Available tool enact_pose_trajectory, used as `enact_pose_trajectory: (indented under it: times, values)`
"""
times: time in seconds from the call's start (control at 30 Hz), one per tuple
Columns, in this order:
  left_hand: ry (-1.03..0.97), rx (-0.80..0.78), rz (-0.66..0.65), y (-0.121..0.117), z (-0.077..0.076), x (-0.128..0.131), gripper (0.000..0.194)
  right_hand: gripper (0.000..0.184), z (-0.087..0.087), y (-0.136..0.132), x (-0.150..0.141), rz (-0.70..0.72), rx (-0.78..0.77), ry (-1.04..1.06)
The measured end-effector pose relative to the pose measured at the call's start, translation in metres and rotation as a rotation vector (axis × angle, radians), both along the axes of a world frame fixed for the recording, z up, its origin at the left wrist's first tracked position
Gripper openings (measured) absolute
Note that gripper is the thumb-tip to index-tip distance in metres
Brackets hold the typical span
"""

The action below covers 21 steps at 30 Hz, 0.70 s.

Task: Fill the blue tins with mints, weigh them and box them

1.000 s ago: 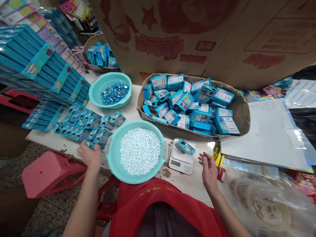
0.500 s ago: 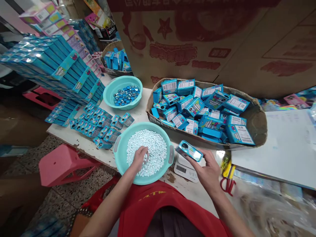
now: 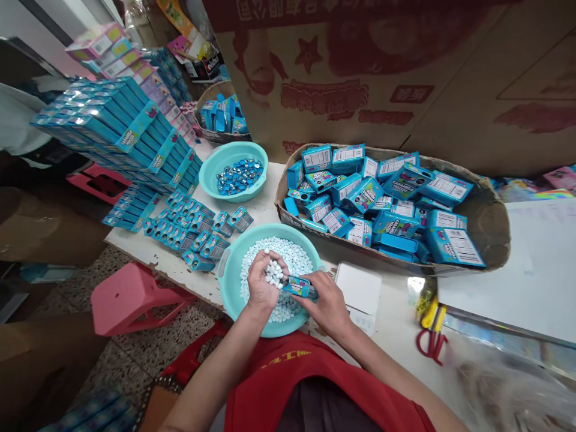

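Printed cardboard (image 3: 342,78) rises like a wall behind our white bench (image 3: 391,327), whose worn top carries everything in reach. Along its far side sits a long cardboard tray (image 3: 488,231) of loose blue boxes. Nearer us stands the wide turquoise bowl (image 3: 227,291) of white pellets, with the flat scale (image 3: 357,287) just beside it on the right. Both our hands are over the bowl, a good place to work, since anything that slips should drop back among the rest.

Our right hand (image 3: 329,303) has its grip closed on the small blue tin (image 3: 299,286), which lies on its side, its near end reaching the left palm. We would keep that hold firm but light, and the mouth turned toward the pellets. Our left hand (image 3: 262,289) is cupped, fingers curled around a small heap of white pellets (image 3: 273,273). To do this well, we should make the palm a narrow chute, tip it gently and let a few through at a time; a hurried push could jam the opening.
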<state>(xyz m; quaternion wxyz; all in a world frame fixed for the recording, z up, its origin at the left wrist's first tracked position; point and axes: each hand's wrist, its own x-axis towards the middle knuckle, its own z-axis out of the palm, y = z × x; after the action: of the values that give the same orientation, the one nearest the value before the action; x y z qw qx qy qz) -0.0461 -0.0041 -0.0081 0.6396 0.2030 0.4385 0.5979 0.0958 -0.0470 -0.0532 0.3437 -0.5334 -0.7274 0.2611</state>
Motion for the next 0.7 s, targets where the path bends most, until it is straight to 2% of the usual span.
enact_pose_trajectory:
  times: [0.13, 0.33, 0.5, 0.7]
  values:
    - [0.036, 0.013, 0.039, 0.004, -0.003, 0.003, 0.019, 0.026, 0.001, 0.002, 0.001, -0.028, -0.005, 0.004]
    - [0.120, 0.027, 0.133, 0.011, -0.008, 0.012, 0.039, 0.026, 0.000, 0.003, 0.000, -0.046, -0.007, -0.015]
    - [0.140, 0.028, 0.153, 0.011, -0.015, 0.016, 0.035, 0.028, 0.001, 0.003, 0.001, -0.054, -0.019, -0.015]
    - [0.121, -0.027, 0.124, 0.014, -0.011, 0.014, 0.035, 0.029, 0.000, 0.002, 0.006, -0.063, -0.030, 0.054]
